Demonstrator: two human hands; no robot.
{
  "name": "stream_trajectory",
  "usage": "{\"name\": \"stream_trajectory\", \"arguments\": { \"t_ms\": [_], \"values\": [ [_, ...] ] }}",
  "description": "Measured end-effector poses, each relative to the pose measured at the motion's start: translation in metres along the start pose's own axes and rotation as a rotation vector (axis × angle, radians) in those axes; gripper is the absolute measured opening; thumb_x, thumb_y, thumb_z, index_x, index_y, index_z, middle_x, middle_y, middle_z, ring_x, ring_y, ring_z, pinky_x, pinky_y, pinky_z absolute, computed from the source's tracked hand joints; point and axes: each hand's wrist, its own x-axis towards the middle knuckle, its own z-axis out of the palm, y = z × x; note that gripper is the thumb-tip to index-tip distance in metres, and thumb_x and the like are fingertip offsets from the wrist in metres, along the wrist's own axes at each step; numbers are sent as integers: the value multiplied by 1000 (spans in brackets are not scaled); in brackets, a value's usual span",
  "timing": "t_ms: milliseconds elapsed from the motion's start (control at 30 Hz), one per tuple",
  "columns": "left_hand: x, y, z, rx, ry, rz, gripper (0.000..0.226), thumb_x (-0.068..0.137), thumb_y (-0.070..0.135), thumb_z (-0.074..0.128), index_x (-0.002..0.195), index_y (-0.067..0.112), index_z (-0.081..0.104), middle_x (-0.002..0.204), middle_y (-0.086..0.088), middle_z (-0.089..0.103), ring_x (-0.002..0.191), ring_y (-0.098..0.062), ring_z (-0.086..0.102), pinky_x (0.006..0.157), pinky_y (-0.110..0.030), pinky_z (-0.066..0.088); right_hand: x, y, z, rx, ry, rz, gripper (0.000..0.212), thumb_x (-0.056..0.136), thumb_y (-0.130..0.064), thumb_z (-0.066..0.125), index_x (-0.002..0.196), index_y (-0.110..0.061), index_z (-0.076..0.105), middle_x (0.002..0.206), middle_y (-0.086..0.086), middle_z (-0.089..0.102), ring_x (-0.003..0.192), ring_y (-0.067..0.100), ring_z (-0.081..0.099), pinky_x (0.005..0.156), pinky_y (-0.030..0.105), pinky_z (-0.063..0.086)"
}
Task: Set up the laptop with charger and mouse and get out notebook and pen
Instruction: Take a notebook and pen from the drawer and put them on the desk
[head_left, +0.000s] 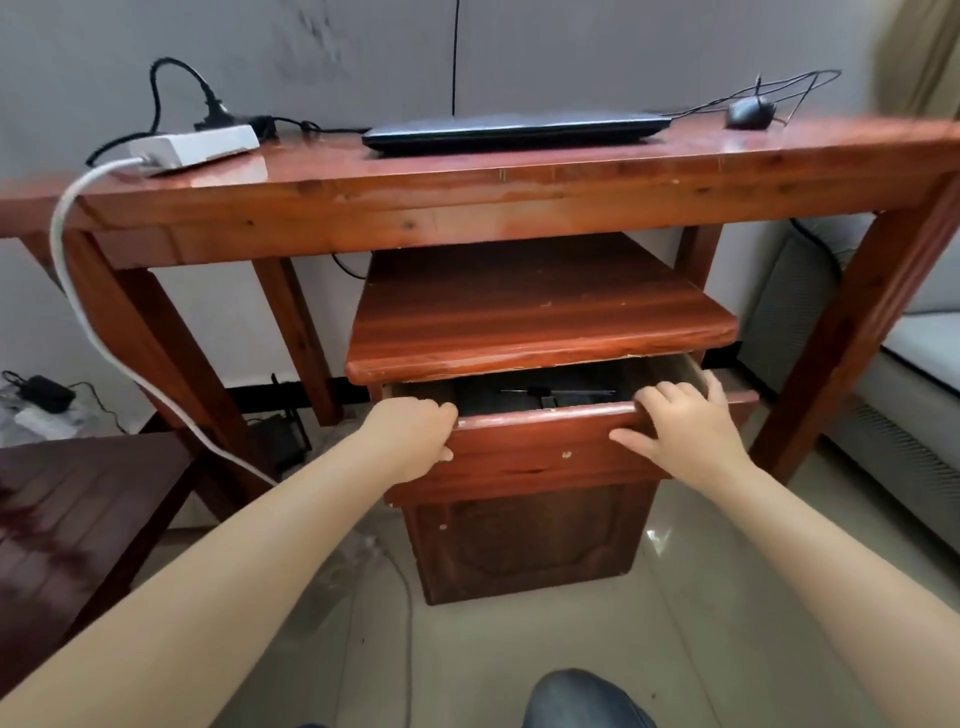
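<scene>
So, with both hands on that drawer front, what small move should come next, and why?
Probably pull the drawer further out: the left hand and right hand hold its front, it is only partly open, and its dark contents are mostly hidden.

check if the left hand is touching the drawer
Touching. The head view shows the left hand gripping the drawer, its fingers curled over the top edge of the drawer's front with no gap.

No readable text, labels, brands or numbers anywhere. Laptop (514, 132) lid plain dark, power strip (200, 145) plain white, mouse (748, 113) too blurred to tell, all on the counter (467, 176). Drawer (545, 447) front bare wood.
</scene>
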Motion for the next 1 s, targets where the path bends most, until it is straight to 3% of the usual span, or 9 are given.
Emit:
{"name": "stream_trajectory", "arguments": {
  "t_ms": [100,200,300,433,567,667,800,900,1000],
  "values": [
    [-5,0,-6,57,-5,64,32,93,34,49,116,12,52,112,-6,63,101,-24,61,73,-29,45,4,9,-13,44,-61,-126,41,83,-48,59,95,-10,63,94,6,69,90,23,64,79,32,47],
    [-14,3,0,82,-30,156,31,92,35,50,114,14,53,109,-5,65,98,-24,62,68,-27,40,-11,16,-13,126,17,-294,34,67,-33,80,70,-3,64,65,10,66,58,27,64,54,24,37],
    [-25,11,13,101,-90,226,29,90,34,52,113,16,53,107,-5,65,96,-24,62,71,-30,46,-35,15,-3,134,66,-380,41,48,-25,91,53,-4,55,44,5,52,37,22,55,51,13,29],
    [-25,25,26,132,-174,299,23,87,27,55,106,14,55,106,-6,65,95,-26,61,68,-30,44,-50,11,13,245,-26,-403,56,47,-23,93,55,-16,38,55,-8,32,38,24,54,39,15,22],
    [-22,31,35,126,-222,327,25,85,27,56,105,12,55,105,-7,65,94,-27,61,64,-29,41,-53,13,24,330,-148,-353,45,63,-26,85,62,-15,41,57,-12,27,51,24,48,45,22,28],
    [-17,25,34,20,-309,283,44,83,49,57,102,9,56,90,-5,60,79,-23,58,57,-24,38,-38,18,23,391,-382,-228,29,85,-39,60,69,-19,46,65,-9,43,69,20,49,57,25,34],
    [-2,21,36,-290,-384,96,50,90,58,33,83,14,54,75,1,52,59,-9,44,52,-20,34,0,-7,15,452,-650,-40,38,99,-34,33,106,-11,64,111,7,63,106,25,55,91,32,41],
    [13,28,38,-349,-320,-4,48,97,44,32,111,6,59,106,-11,62,92,-26,57,78,-32,45,22,-32,15,284,-777,-4,32,97,-12,36,114,1,60,124,19,60,112,31,55,91,30,44],
    [26,38,41,-381,-270,-103,44,98,33,37,128,3,47,132,-16,52,118,-30,51,96,-34,42,24,-45,23,245,-874,-27,31,90,-1,39,110,4,62,120,23,62,107,34,58,86,32,48]
  ]
}}
